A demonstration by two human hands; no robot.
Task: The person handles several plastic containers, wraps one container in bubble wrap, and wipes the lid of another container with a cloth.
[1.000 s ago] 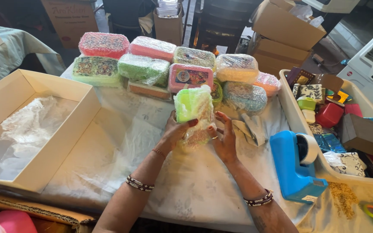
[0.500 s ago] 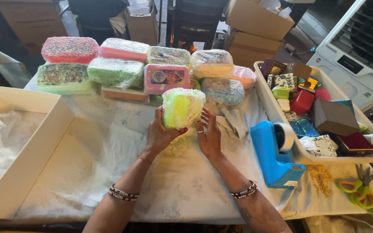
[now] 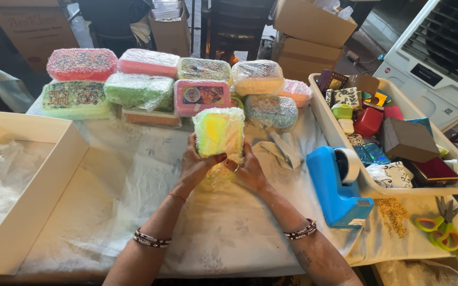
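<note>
I count: ten bubble-wrapped boxes (image 3: 141, 90), one of them held up; one blue tape dispenser (image 3: 337, 185); one white tray (image 3: 340, 143); one pair of scissors (image 3: 443, 233).

Upright bubble-wrapped yellow-green box (image 3: 219, 132)

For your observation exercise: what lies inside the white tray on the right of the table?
The white tray holds small boxes, among them a brown box and a red box. Whatever lies beneath them is covered.

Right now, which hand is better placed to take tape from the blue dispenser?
Probably the right hand: the blue plastic tape dispenser stands on its side, while the left hand supports the bubble-wrapped yellow-green box.
</note>
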